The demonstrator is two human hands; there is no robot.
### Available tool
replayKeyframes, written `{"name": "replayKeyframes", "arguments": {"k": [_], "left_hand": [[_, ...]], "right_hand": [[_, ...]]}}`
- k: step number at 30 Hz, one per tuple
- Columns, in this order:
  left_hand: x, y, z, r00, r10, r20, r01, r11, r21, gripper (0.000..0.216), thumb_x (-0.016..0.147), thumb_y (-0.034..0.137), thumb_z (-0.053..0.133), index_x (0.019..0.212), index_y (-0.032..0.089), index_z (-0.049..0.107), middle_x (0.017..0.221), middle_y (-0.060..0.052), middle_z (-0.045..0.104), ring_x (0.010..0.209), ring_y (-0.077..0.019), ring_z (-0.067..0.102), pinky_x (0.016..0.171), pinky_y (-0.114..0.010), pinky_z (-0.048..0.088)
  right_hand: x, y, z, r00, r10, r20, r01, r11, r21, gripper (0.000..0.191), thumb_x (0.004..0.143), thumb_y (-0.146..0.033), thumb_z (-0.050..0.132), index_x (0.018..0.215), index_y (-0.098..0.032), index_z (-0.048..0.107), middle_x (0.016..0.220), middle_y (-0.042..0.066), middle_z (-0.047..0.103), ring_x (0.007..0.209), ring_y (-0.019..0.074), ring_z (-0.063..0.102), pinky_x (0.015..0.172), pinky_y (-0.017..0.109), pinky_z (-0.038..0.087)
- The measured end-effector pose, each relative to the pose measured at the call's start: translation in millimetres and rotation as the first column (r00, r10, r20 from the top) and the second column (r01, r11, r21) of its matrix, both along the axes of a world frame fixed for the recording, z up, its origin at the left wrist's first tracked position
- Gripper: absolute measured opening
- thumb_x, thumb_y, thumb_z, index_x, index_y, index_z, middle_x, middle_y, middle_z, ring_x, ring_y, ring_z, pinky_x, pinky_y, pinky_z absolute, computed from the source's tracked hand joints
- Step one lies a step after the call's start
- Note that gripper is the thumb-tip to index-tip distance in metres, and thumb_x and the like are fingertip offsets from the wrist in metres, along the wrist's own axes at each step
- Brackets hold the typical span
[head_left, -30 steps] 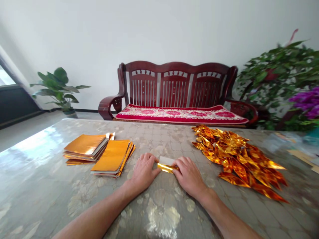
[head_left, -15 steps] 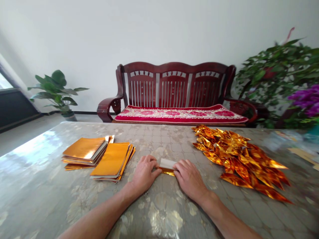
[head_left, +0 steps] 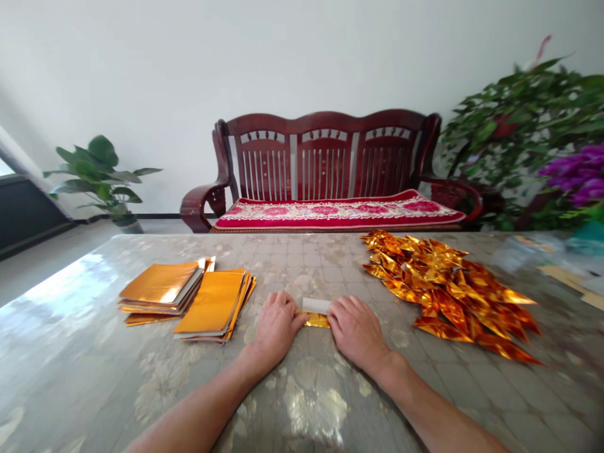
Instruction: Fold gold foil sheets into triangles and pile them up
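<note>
A small gold foil sheet (head_left: 316,314) with a white back lies partly folded on the table between my hands. My left hand (head_left: 277,324) presses its left end with curled fingers. My right hand (head_left: 355,330) holds the right end, fingers bent over it. Both hands rest on the patterned tabletop (head_left: 306,402). Left of my left hand lie two stacks of flat gold sheets (head_left: 189,296). Right of my right hand spreads a heap of folded gold foil pieces (head_left: 448,292).
A dark red wooden bench (head_left: 330,176) with a red cushion stands beyond the table's far edge. A potted plant (head_left: 101,179) is on the floor at the left. Leafy plants with purple flowers (head_left: 542,138) crowd the right. Some blurred papers lie at the table's far right.
My hands have drawn closer together over the sheet, and less of its white and gold shows. The view has tilted slightly down and left.
</note>
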State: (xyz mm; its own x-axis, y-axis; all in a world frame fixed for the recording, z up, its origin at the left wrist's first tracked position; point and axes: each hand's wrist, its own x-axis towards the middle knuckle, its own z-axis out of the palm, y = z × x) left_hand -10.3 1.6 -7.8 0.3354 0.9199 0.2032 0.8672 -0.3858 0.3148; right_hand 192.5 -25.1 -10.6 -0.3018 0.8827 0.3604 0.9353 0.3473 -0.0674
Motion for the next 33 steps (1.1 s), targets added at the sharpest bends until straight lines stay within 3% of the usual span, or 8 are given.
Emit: {"name": "replayKeyframes", "arguments": {"k": [11,22,27,33], "left_hand": [[3,-4,3.2,0.996,0.054,-0.074,-0.051,0.998,0.041,0.026,0.087,0.044,0.067,0.079,0.019,0.066,0.100,-0.007,0.060,0.098,-0.0254,0.052,0.085,-0.036,0.040],[-3,3,-10.1,0.999,0.032,0.036,-0.033,0.999,0.035,0.032,0.084,0.043,0.071,0.109,0.024,0.063,0.110,-0.006,0.059,0.105,-0.0266,0.052,0.090,-0.038,0.040],[-6,6,-12.9,0.993,-0.019,0.121,0.018,1.000,0.008,0.031,0.078,0.041,0.077,0.101,0.023,0.066,0.110,-0.005,0.060,0.104,-0.0256,0.052,0.091,-0.037,0.041],[-7,10,-16.6,0.968,-0.038,0.249,0.049,0.998,-0.040,0.010,0.079,0.030,0.074,0.082,0.022,0.068,0.103,-0.003,0.062,0.100,-0.0225,0.055,0.090,-0.034,0.041]], "right_hand": [[-2,1,-0.2,0.998,-0.055,0.025,0.056,0.998,-0.020,0.007,0.091,-0.026,0.061,0.087,-0.022,0.059,0.092,0.006,0.063,0.090,0.0236,0.051,0.074,0.034,0.032],[18,2,-2.1,0.987,-0.073,-0.140,0.060,0.994,-0.092,0.006,0.089,-0.023,0.063,0.094,-0.022,0.061,0.098,0.004,0.066,0.094,0.0223,0.055,0.079,0.033,0.036],[27,3,-1.3,0.981,-0.039,-0.188,0.019,0.994,-0.110,0.006,0.088,-0.028,0.066,0.091,-0.024,0.063,0.094,0.002,0.066,0.092,0.0212,0.055,0.078,0.032,0.037],[28,5,-1.9,0.966,-0.020,-0.258,-0.009,0.994,-0.111,0.003,0.086,-0.024,0.065,0.087,-0.023,0.062,0.091,0.002,0.064,0.092,0.0217,0.056,0.079,0.033,0.040]]}}
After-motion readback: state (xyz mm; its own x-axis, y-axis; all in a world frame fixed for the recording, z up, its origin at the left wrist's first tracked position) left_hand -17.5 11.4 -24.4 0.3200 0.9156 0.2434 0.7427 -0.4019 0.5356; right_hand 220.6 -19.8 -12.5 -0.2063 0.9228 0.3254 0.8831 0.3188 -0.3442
